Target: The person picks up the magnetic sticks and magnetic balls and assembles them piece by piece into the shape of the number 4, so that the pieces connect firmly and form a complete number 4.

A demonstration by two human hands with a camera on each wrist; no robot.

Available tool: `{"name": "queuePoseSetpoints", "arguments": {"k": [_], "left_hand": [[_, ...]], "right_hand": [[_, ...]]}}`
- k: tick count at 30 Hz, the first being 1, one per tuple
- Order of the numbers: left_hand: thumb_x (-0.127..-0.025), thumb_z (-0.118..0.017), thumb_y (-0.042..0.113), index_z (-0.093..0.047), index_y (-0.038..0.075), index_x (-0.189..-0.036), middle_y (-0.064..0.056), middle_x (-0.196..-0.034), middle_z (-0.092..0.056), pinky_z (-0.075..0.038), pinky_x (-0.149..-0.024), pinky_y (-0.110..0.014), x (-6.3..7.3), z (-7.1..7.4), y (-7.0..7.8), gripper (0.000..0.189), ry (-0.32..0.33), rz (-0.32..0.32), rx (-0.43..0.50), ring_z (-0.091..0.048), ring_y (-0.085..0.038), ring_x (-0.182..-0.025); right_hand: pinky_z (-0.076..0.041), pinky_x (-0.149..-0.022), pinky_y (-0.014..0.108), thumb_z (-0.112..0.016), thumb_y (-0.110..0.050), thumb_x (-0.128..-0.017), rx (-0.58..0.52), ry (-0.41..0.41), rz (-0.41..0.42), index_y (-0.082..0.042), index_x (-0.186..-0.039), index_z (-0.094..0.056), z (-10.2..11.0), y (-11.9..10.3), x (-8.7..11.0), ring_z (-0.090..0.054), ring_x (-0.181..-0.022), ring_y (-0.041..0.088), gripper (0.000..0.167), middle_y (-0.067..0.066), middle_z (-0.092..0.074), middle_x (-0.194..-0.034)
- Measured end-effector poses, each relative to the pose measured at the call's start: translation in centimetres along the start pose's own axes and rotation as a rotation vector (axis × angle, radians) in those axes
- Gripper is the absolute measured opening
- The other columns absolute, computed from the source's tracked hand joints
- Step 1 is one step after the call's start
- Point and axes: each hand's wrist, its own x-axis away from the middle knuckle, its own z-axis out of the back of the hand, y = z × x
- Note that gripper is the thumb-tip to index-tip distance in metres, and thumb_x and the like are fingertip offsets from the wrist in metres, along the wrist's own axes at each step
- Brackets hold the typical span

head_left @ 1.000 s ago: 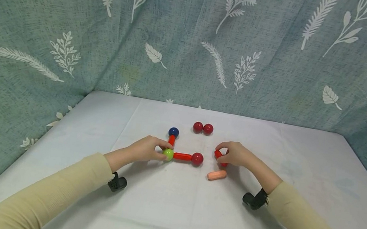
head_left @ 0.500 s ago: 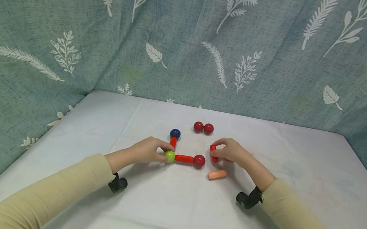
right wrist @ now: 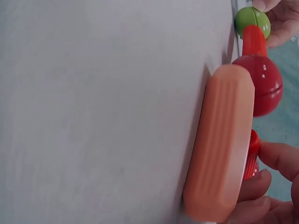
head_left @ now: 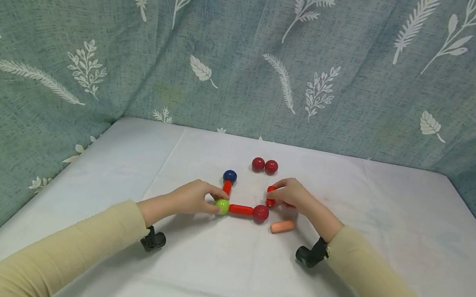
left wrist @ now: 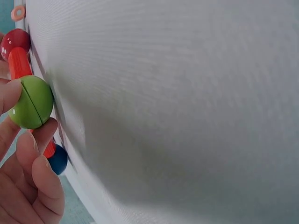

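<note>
My left hand (head_left: 193, 197) pinches a green ball (head_left: 222, 207) at the corner of an L-shaped piece. From that ball a red rod (head_left: 240, 210) runs right to a dark red ball (head_left: 261, 214), and another red rod (head_left: 227, 187) runs back to a blue ball (head_left: 230, 176). My right hand (head_left: 294, 192) pinches a loose red rod (head_left: 270, 203) just behind the dark red ball; they look apart, though the right wrist view partly hides the rod. Something reddish under the right hand is mostly covered.
An orange rod (head_left: 282, 227) lies on the white cloth (head_left: 199, 277) right of the dark red ball. Farther back sit two dark red balls (head_left: 258, 164) side by side. A green patterned curtain (head_left: 251, 67) stands behind the table.
My right hand has moved left with the red rod, which now points front to back. My left hand and the L-shaped piece have shifted slightly right and nearer.
</note>
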Motion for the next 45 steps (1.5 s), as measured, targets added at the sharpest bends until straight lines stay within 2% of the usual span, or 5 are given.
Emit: {"name": "queuePoseSetpoints", "arguments": {"k": [10,22,29,35,45], "left_hand": [[-0.081,-0.07,0.023,-0.066,0.016,-0.113,0.001,-0.104,-0.066,-0.045,-0.086,-0.037,0.1,0.0,0.2,0.033,0.009,-0.007,0.003,-0.057,-0.016,-0.098],[-0.08,-0.07,0.023,-0.066,0.016,-0.113,0.001,-0.104,-0.066,-0.046,-0.085,-0.036,0.1,0.0,0.3,0.033,0.005,0.0,-0.001,-0.057,-0.015,-0.097],[-0.08,-0.07,0.023,-0.066,0.016,-0.112,0.001,-0.103,-0.066,-0.045,-0.085,-0.037,0.2,0.1,0.4,0.033,0.005,0.004,-0.009,-0.057,-0.016,-0.097],[-0.081,-0.07,0.023,-0.066,0.016,-0.113,0.0,-0.106,-0.066,-0.046,-0.085,-0.036,0.2,0.2,0.4,0.033,0.004,0.007,-0.023,-0.057,-0.016,-0.097],[-0.081,-0.069,0.023,-0.065,0.015,-0.114,-0.001,-0.102,-0.066,-0.045,-0.074,-0.029,0.6,0.2,0.8,0.034,0.015,-0.01,-0.036,-0.055,-0.012,-0.086]], "right_hand": [[-0.031,-0.046,0.02,-0.064,-0.024,-0.085,0.003,-0.034,0.017,-0.004,-0.123,-0.052,-0.8,-0.5,-0.1,-0.04,-0.047,0.008,0.044,0.0,-0.052,-0.066],[-0.03,-0.045,0.02,-0.065,-0.026,-0.084,0.018,-0.014,0.006,-0.005,-0.119,-0.055,-1.0,-0.4,0.1,-0.039,-0.047,0.009,0.042,0.0,-0.051,-0.064],[-0.034,-0.049,0.02,-0.065,-0.023,-0.084,0.007,-0.021,-0.004,-0.003,-0.126,-0.049,-1.2,-0.4,0.5,-0.044,-0.051,0.012,0.049,0.003,-0.058,-0.074],[-0.034,-0.049,0.02,-0.065,-0.022,-0.084,-0.024,-0.033,0.014,-0.006,-0.132,-0.046,-1.3,-0.3,0.9,-0.043,-0.053,0.012,0.054,0.004,-0.053,-0.075],[-0.038,-0.052,0.02,-0.063,-0.02,-0.086,-0.055,-0.055,0.039,-0.008,-0.137,-0.041,-1.4,-0.2,1.3,-0.047,-0.061,0.014,0.057,0.01,-0.052,-0.1]]}}
